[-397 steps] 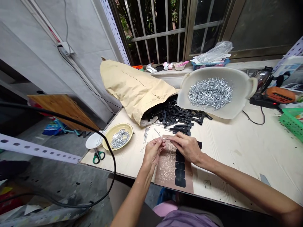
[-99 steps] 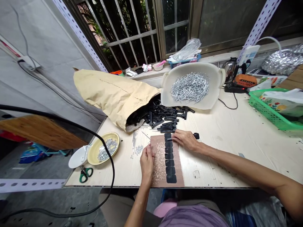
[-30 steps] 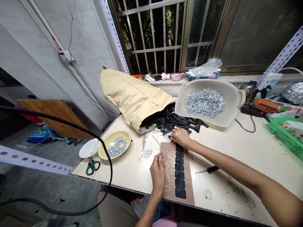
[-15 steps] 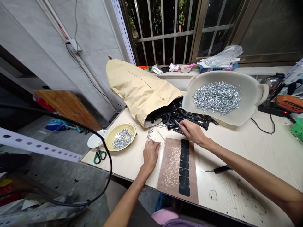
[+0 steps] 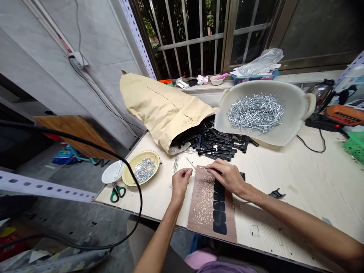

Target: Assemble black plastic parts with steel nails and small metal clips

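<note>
My right hand [image 5: 226, 176] is closed on a black plastic piece with a thin metal pin sticking out to the left, held over the top of the brown board [image 5: 204, 206]. A column of black pads [image 5: 219, 211] lies on that board. My left hand [image 5: 181, 181] rests just left of the board with its fingertips pinched on something I cannot make out. A heap of black plastic parts [image 5: 216, 142] spills from the tan paper sack [image 5: 162, 106] beyond my hands. Loose pins [image 5: 175, 163] lie on the table near my left hand.
A white tub of silver pins [image 5: 257, 112] leans on the black heap. A yellow dish of small metal bits [image 5: 141, 171], a white dish [image 5: 112, 174] and green scissors [image 5: 118, 190] sit at the left edge. A black assembled piece [image 5: 276, 194] lies right. A thick black cable [image 5: 85, 148] arcs on the left.
My right hand has come back from the black heap with a piece and now holds it over the board's top. My left hand shifted slightly toward the board and pinched.
</note>
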The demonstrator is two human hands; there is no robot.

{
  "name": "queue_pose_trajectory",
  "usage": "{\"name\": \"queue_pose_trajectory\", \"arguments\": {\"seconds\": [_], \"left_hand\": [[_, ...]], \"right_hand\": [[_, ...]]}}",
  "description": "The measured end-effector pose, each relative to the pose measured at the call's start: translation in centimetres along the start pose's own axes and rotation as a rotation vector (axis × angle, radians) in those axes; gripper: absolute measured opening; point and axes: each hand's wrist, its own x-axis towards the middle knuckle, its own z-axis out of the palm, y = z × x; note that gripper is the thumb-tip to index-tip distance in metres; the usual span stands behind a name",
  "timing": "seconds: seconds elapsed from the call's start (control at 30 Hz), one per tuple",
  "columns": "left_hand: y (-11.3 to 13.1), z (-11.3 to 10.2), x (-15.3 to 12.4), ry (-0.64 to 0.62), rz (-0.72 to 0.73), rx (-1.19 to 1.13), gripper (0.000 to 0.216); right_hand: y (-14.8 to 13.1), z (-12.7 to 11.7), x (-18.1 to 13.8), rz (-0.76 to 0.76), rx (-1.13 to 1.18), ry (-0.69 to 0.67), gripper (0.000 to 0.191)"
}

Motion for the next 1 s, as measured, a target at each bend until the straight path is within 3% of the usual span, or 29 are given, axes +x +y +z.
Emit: {"name": "queue_pose_trajectory", "arguments": {"seconds": [0.1,0.2,0.57,1.0], "left_hand": [[1.7,0.1,-0.9,-0.126,-0.283,-0.556,0.032],[3.1,0.5,-1.6,-0.157,-0.376,-0.769,0.035],[3.8,1.7,-2.1,-0.132,-0.29,-0.782,0.029],[3.4,2.1,-2.1,-0.148,-0.29,-0.731,0.028]], "right_hand": [[-0.8,0.6,0.0,-0.018,-0.078,-0.022,0.023],[-1.0,0.8,0.0,-0.017,-0.135,-0.031,0.022],[-1.5,-0.2,-0.7,-0.036,-0.309,-0.014,0.026],[-1.8,0.4,-1.0,-0.034,-0.439,0.038,0.024]]}}
